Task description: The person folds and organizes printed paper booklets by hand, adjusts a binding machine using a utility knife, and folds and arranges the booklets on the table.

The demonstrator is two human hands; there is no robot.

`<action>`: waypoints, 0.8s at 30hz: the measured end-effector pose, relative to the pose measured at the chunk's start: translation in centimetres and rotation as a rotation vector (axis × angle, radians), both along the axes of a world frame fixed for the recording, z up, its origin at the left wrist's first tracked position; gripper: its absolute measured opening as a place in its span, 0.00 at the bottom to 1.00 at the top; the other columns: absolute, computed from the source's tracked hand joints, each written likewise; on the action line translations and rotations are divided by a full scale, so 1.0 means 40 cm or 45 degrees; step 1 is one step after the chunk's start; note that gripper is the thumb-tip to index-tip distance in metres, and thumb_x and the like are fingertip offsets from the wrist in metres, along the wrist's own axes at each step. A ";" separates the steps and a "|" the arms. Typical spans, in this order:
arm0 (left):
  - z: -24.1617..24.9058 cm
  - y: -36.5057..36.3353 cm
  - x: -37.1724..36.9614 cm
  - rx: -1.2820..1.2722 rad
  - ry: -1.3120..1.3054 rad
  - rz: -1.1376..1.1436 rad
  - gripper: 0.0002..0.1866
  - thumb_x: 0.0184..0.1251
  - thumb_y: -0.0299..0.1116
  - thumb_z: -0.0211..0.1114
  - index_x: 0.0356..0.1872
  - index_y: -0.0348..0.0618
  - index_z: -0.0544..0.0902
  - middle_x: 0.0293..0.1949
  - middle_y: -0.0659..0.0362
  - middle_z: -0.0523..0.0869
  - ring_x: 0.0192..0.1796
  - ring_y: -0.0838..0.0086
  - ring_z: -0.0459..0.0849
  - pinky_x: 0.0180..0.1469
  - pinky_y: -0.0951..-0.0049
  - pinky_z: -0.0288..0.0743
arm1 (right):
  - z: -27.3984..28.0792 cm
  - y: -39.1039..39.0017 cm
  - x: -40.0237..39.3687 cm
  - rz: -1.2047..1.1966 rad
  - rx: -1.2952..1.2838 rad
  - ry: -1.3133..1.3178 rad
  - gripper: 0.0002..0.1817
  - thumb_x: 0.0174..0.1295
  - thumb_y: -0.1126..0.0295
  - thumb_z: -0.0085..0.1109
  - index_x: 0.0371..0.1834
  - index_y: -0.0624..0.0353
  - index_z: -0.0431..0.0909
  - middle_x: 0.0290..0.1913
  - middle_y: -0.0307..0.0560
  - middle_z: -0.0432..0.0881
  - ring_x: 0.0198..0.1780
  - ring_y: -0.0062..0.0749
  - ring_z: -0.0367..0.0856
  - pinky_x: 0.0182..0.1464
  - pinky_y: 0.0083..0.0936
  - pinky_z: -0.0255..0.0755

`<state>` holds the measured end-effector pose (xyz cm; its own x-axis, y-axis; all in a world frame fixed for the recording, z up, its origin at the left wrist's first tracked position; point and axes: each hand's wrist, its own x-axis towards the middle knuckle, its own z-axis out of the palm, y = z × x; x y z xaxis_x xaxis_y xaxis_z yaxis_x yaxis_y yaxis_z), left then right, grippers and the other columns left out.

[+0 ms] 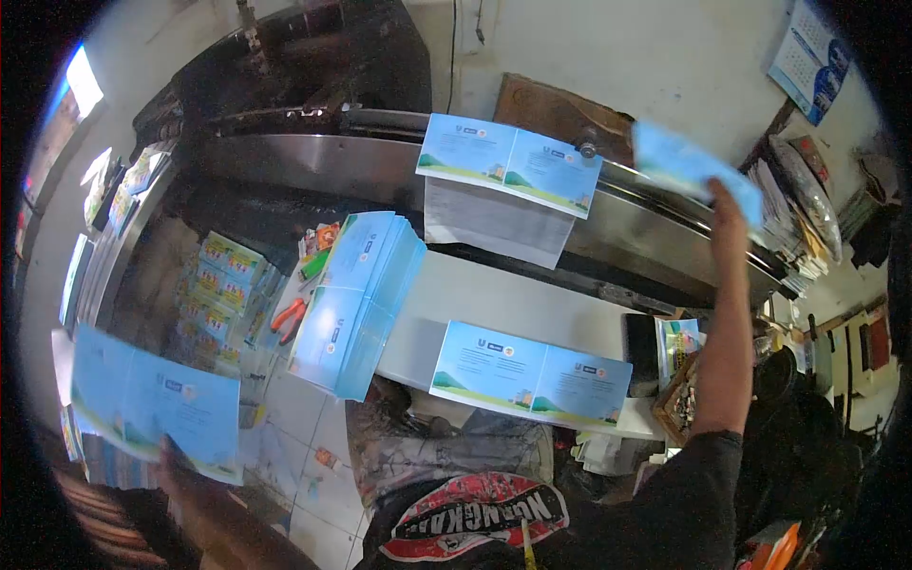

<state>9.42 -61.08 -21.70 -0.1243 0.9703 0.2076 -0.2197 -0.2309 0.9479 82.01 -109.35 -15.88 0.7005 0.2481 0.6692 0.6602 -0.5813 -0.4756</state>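
Observation:
In my left hand [177, 465], low at the left, is a light-blue printed sheet [157, 399], gripped by its lower edge. My right hand [729, 211] is raised at the upper right and grips another blue printed sheet [679, 160], blurred by motion. Between my arms, a similar sheet or pile of blue printed sheets [532, 376] lies on the white tabletop [508, 290] in front of my body. A thick stack of blue prints [359, 299] stands to its left. Farther back, two-panel blue prints [508, 163] rest on top of white paper [499, 220] at the metal rail.
Pliers with red handles [288, 321] and a green item [314, 264] lie beside the stack. Bundles of yellow-green prints [220, 294] sit at the left. A dark box-like object [642, 351] and a colourful packet [677, 344] are near my right arm. A metal rail [655, 223] crosses behind.

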 end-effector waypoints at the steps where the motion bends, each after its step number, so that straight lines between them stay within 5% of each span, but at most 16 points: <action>1: 0.024 -0.070 0.061 0.035 -0.036 0.152 0.30 0.66 0.42 0.65 0.62 0.29 0.71 0.57 0.46 0.77 0.54 0.58 0.78 0.58 0.50 0.73 | -0.068 0.010 0.005 -0.064 -0.271 -0.004 0.22 0.65 0.79 0.48 0.60 0.50 0.80 0.60 0.55 0.80 0.62 0.44 0.79 0.62 0.34 0.73; 6: 0.084 -0.268 0.167 -0.166 0.070 -0.141 0.34 0.66 0.38 0.65 0.67 0.30 0.63 0.61 0.45 0.73 0.60 0.55 0.74 0.65 0.50 0.67 | -0.183 0.018 -0.123 -0.090 -0.853 -0.005 0.19 0.62 0.75 0.55 0.57 0.55 0.80 0.56 0.56 0.82 0.58 0.53 0.80 0.61 0.38 0.74; 8: -0.047 -0.239 0.192 0.148 0.124 0.151 0.33 0.61 0.32 0.69 0.65 0.27 0.67 0.58 0.47 0.76 0.55 0.62 0.77 0.58 0.59 0.75 | -0.149 0.048 -0.227 -0.111 -0.997 0.095 0.19 0.61 0.74 0.56 0.58 0.57 0.79 0.53 0.56 0.83 0.55 0.56 0.80 0.59 0.38 0.75; 9: -0.064 -0.271 0.205 0.194 0.237 -0.209 0.32 0.64 0.31 0.67 0.67 0.30 0.65 0.59 0.47 0.75 0.57 0.58 0.76 0.60 0.56 0.74 | -0.125 0.074 -0.281 -0.018 -0.825 0.192 0.20 0.61 0.74 0.57 0.58 0.57 0.79 0.54 0.56 0.83 0.56 0.52 0.81 0.58 0.39 0.75; 12: 0.098 -0.384 0.417 0.665 0.596 -1.184 0.17 0.63 0.30 0.65 0.50 0.34 0.76 0.44 0.48 0.82 0.42 0.56 0.84 0.45 0.55 0.79 | 0.030 0.195 -0.561 0.445 -0.347 0.678 0.25 0.59 0.68 0.65 0.61 0.59 0.75 0.57 0.55 0.81 0.55 0.44 0.83 0.53 0.37 0.78; 13: 0.147 -0.418 0.498 0.808 0.694 -1.482 0.12 0.62 0.29 0.65 0.45 0.35 0.80 0.39 0.48 0.84 0.38 0.55 0.86 0.40 0.54 0.81 | 0.040 0.211 -0.650 0.817 -0.011 0.933 0.40 0.53 0.55 0.73 0.67 0.61 0.70 0.63 0.54 0.78 0.56 0.41 0.82 0.52 0.35 0.79; 14: 0.155 -0.441 0.557 0.855 0.893 -1.736 0.21 0.60 0.33 0.65 0.54 0.38 0.78 0.43 0.47 0.84 0.47 0.55 0.85 0.52 0.56 0.80 | 0.040 0.214 -0.721 1.066 0.058 1.053 0.60 0.40 0.43 0.79 0.74 0.62 0.60 0.71 0.54 0.70 0.63 0.46 0.78 0.58 0.39 0.76; 15: 0.226 -0.487 0.629 0.538 1.139 -2.014 0.31 0.59 0.34 0.65 0.64 0.37 0.70 0.45 0.43 0.82 0.48 0.49 0.84 0.51 0.51 0.79 | 0.052 0.214 -0.786 1.253 0.167 1.254 0.72 0.31 0.36 0.81 0.78 0.63 0.51 0.74 0.59 0.63 0.69 0.50 0.70 0.66 0.44 0.69; 16: 0.263 -0.513 0.668 0.301 1.077 -2.208 0.43 0.59 0.38 0.66 0.74 0.36 0.56 0.50 0.39 0.79 0.48 0.44 0.82 0.50 0.48 0.79 | 0.025 0.179 -0.808 1.213 0.137 1.384 0.70 0.35 0.39 0.81 0.77 0.65 0.51 0.73 0.59 0.64 0.70 0.48 0.69 0.67 0.44 0.66; 18: 0.147 -0.592 0.718 0.972 0.894 -2.060 0.53 0.60 0.47 0.68 0.77 0.38 0.44 0.54 0.37 0.77 0.49 0.43 0.81 0.51 0.49 0.79 | -0.029 0.111 -0.851 1.111 0.078 1.639 0.65 0.44 0.44 0.81 0.76 0.69 0.49 0.71 0.59 0.65 0.70 0.46 0.66 0.70 0.43 0.61; 20: 0.104 -0.624 0.728 0.975 0.879 -2.027 0.52 0.61 0.49 0.67 0.77 0.38 0.45 0.54 0.37 0.76 0.51 0.43 0.80 0.52 0.49 0.78 | 0.017 0.146 -0.883 0.508 0.282 1.617 0.45 0.58 0.53 0.72 0.70 0.70 0.61 0.65 0.54 0.73 0.65 0.40 0.72 0.66 0.39 0.66; 24: 0.032 -0.612 0.682 1.013 0.821 -2.183 0.47 0.66 0.51 0.66 0.76 0.38 0.52 0.55 0.38 0.76 0.56 0.45 0.78 0.58 0.53 0.75 | -0.024 0.114 -0.838 0.287 0.218 1.537 0.27 0.64 0.65 0.66 0.62 0.69 0.72 0.56 0.48 0.80 0.57 0.34 0.77 0.60 0.32 0.70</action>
